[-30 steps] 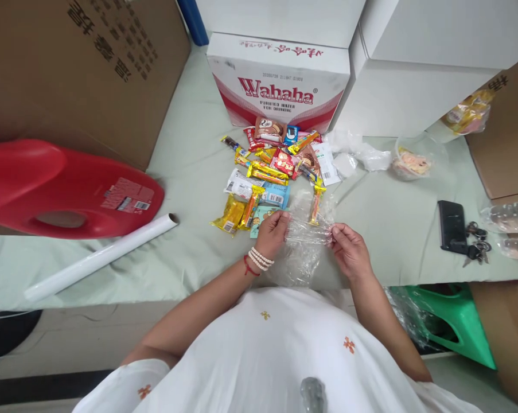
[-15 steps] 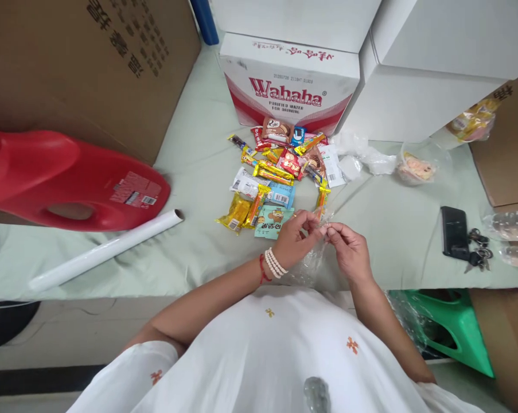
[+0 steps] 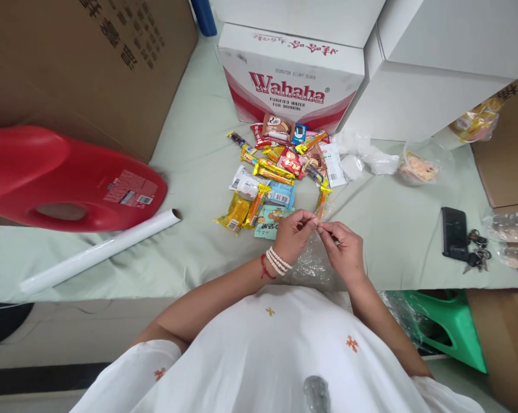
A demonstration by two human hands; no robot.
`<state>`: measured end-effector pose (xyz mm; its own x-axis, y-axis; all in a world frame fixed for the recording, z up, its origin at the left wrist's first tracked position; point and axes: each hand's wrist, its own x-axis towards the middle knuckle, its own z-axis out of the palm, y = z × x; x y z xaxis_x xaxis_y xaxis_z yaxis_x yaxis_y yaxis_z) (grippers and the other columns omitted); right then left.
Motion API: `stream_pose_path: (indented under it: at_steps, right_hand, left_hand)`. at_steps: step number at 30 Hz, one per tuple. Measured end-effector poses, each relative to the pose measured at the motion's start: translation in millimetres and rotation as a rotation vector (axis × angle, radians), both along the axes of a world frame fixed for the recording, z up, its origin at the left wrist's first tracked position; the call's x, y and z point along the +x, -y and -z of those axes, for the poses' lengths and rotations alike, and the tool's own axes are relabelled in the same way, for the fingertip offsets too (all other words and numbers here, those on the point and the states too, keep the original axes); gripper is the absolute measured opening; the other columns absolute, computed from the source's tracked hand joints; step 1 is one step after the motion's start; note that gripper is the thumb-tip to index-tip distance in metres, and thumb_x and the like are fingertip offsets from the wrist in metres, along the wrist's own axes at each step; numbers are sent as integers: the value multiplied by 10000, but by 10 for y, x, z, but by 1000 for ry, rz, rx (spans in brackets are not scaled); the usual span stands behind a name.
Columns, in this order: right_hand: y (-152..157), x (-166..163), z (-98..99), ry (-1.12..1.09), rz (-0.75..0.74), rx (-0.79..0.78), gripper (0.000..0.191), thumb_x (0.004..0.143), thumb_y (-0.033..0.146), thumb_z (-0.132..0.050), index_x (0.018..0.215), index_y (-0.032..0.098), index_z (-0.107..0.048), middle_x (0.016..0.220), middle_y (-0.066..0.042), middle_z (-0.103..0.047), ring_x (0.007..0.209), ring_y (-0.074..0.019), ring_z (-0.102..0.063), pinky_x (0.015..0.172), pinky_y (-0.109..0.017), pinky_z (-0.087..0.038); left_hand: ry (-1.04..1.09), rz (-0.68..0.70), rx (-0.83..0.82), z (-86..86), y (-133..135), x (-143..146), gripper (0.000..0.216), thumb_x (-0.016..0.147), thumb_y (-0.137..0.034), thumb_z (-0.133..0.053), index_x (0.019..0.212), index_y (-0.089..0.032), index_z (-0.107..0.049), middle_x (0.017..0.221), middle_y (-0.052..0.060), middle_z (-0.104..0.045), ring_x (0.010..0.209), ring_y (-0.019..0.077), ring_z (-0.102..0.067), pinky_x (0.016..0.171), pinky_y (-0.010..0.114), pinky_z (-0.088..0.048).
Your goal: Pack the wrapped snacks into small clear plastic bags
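Near the table's front edge, a clear plastic bag (image 3: 312, 264) hangs between my hands. My left hand (image 3: 293, 232), with a beaded bracelet at the wrist, pinches the bag's edge between thumb and forefinger. My right hand (image 3: 342, 246) pinches the same edge, its fingertips touching those of the left. Just beyond them lies a pile of wrapped snacks: a green packet (image 3: 269, 223) partly behind my left hand, a yellow stick packet (image 3: 323, 201), a yellow wrapped snack (image 3: 235, 213) and a brown cookie packet (image 3: 278, 127).
A Wahaha water carton (image 3: 291, 80) stands behind the snacks. To the left are a red plastic jug (image 3: 78, 172) and a white roll (image 3: 104, 249). On the right lie crumpled clear plastic (image 3: 379, 159), a snack bag (image 3: 420, 168), a black case (image 3: 454, 232) and keys (image 3: 478, 252).
Both hands have shifted slightly left, still pinching the bag. More of the bag shows below them, and the fingertips remain together. The snacks stay put.
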<state>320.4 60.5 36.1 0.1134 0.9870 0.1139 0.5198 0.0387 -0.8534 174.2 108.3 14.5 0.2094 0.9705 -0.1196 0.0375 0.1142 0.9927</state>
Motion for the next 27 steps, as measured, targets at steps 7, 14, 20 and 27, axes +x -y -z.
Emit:
stream_pose_path:
  at_steps: [7,14,20,27]
  right_hand:
    - [-13,12,14,255,-60,121,223,1026,263,-541,1039,218,-759,933,-66,-737,835,-191,-673,767,-326,-531]
    - [36,-41,11,571,-163,127,251,1039,219,-490,1019,219,-740,894,-72,-713,846,-211,-626,711,-315,-472]
    - [21,-18,16,265,-102,106,206,1026,250,-548,1066,221,-748,923,-53,-732,826,-188,-673,758,-316,-519]
    - [24,-5,30,-173,59,-101,161,960,369,-671,1006,249,-768,912,-19,-732,801,-164,-646,742,-295,-500]
  left_hand:
    - [80,-73,-77,21,-42,-26,298,874,-479,-663,826,-193,-595,794,-5,-621,776,139,-565,744,266,-459]
    - [18,-46,-58,4,-101,-18,193,795,-367,-743,819,-186,-679,831,14,-673,800,156,-599,693,259,-454]
    - [164,-87,-135,103,-104,-60,259,839,-431,-702,781,-180,-672,727,-7,-665,727,142,-570,780,290,-474]
    - [252,-109,-216,134,-45,-83,331,869,-496,-715,800,-193,-602,752,-20,-611,748,129,-566,737,265,-496]
